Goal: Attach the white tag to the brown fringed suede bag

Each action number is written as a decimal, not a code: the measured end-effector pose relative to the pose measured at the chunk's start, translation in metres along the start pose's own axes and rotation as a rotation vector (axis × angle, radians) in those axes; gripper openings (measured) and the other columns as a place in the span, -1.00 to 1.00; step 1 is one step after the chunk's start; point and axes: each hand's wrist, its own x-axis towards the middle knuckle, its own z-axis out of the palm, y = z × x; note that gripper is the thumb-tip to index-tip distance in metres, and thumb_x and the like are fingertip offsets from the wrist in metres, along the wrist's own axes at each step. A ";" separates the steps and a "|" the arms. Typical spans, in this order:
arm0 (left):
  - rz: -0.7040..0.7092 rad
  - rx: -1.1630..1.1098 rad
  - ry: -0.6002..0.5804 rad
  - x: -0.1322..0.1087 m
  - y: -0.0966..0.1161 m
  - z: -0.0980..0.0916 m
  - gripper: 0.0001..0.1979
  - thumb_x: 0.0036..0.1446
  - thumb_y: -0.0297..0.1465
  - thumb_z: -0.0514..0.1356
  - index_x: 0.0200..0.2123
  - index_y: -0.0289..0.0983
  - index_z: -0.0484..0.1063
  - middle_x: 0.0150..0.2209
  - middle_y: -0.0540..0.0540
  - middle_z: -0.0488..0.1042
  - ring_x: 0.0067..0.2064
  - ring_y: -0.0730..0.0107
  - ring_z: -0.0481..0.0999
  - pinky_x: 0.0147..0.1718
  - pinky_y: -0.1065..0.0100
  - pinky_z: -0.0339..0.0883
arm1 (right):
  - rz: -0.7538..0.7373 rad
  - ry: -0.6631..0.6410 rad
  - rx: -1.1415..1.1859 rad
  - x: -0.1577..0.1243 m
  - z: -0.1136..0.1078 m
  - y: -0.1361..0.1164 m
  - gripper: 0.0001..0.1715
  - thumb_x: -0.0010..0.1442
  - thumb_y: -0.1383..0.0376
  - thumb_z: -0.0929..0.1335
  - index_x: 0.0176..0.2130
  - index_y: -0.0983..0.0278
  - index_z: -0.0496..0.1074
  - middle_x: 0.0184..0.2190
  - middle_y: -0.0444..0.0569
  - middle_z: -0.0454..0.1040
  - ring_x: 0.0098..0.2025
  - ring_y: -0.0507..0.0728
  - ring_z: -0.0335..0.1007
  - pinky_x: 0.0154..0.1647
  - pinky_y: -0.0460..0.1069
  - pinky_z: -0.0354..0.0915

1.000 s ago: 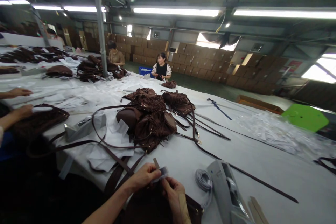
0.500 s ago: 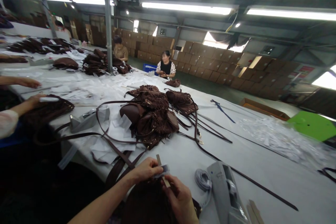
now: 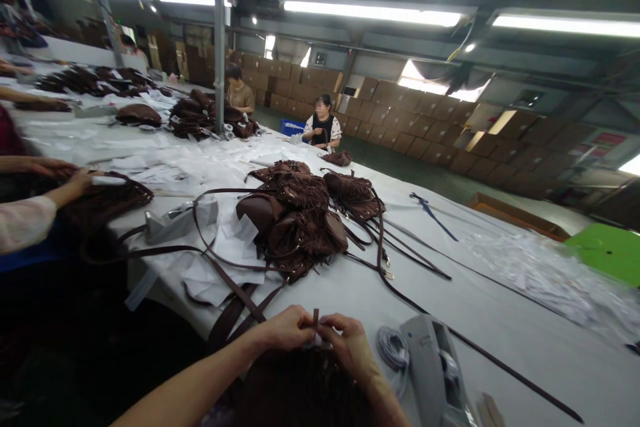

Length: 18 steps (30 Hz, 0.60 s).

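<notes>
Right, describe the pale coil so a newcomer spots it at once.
Start with the white table and, at bottom centre, the person's right hand. Just right of its wrist, beside a boxy grey device, lies the pale coil. Its rounded loops set it apart from the device's straight sides.

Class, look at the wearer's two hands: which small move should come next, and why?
Perhaps the right hand should press the white piece against the brown strip, since the strip's end stands up between that hand and the left hand, with the white piece just below.
</notes>
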 end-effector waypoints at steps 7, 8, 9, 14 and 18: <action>0.032 -0.014 0.001 -0.003 0.001 0.005 -0.80 -0.03 -0.38 0.20 -0.33 -0.31 0.55 -0.53 0.10 0.32 -0.47 0.48 0.22 -0.45 0.43 0.06 | -0.007 -0.002 -0.071 0.001 0.000 -0.001 -0.85 0.07 0.27 0.38 -0.46 0.19 0.58 -0.43 -0.08 0.61 -0.33 0.17 0.51 -0.21 0.02 0.31; 0.038 -0.017 0.012 -0.001 -0.001 0.007 -0.81 -0.05 -0.41 0.20 -0.34 -0.31 0.55 -0.53 0.11 0.31 -0.47 0.48 0.21 -0.44 0.43 0.06 | -0.008 0.010 -0.079 0.001 0.002 -0.001 -0.87 0.06 0.28 0.38 -0.43 0.19 0.58 -0.42 -0.07 0.61 -0.33 0.18 0.51 -0.22 0.02 0.32; 0.040 -0.024 0.022 0.001 -0.003 0.009 -0.82 -0.07 -0.43 0.19 -0.36 -0.31 0.55 -0.53 0.11 0.31 -0.46 0.47 0.21 -0.44 0.42 0.05 | -0.007 0.028 -0.084 0.001 0.004 0.000 -0.88 0.05 0.30 0.38 -0.39 0.19 0.58 -0.42 -0.07 0.61 -0.34 0.17 0.52 -0.23 0.02 0.33; -0.006 -0.115 0.094 0.005 -0.008 0.014 -0.82 -0.10 -0.39 0.16 -0.44 -0.35 0.51 -0.59 0.09 0.27 -0.52 0.47 0.18 -0.50 0.40 0.02 | -0.057 0.143 -0.117 -0.005 0.015 0.008 -0.82 0.17 0.28 0.35 -0.19 0.23 0.48 -0.42 -0.08 0.59 -0.37 0.15 0.53 -0.30 0.00 0.40; -0.031 -0.191 0.130 0.004 -0.003 0.014 -0.75 -0.10 -0.28 0.20 -0.43 -0.36 0.50 -0.57 0.06 0.31 -0.53 0.48 0.18 -0.52 0.39 0.02 | -0.504 0.154 -0.402 -0.016 0.011 0.018 -0.66 0.34 0.31 0.22 0.04 0.25 0.43 -0.07 0.09 0.57 -0.01 0.22 0.50 -0.04 0.08 0.44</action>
